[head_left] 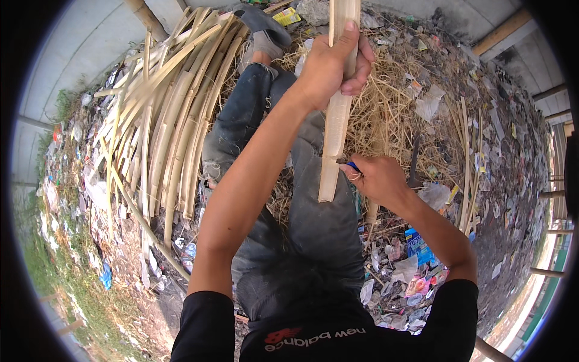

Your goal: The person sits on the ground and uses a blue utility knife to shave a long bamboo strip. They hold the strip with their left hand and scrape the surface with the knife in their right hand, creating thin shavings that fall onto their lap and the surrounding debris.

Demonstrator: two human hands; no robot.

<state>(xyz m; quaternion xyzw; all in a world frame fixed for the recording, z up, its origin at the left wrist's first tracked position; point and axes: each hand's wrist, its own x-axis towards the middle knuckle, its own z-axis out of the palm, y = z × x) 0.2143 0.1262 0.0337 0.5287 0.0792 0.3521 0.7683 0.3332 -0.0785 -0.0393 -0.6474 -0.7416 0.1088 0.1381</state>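
Observation:
A split bamboo strip point(333, 130) runs lengthwise over my lap, its pale hollow inner side facing up. My left hand point(333, 67) is closed round its far part, the thumb lying along the top. My right hand point(380, 181) is closed on a small knife point(352, 166) with a blue handle. Its short dark blade touches the strip's right edge near the close end; my fingers hide most of the handle. The strip's near end rests over my trouser leg point(322, 229).
On the left lies a big pile of split bamboo strips point(175, 133). Bamboo shavings point(392, 102) cover the ground beyond my right hand. A long dark blade-like tool point(414, 160) stands among them. Thin strips point(465, 163) lie further right, amid scattered litter point(416, 244).

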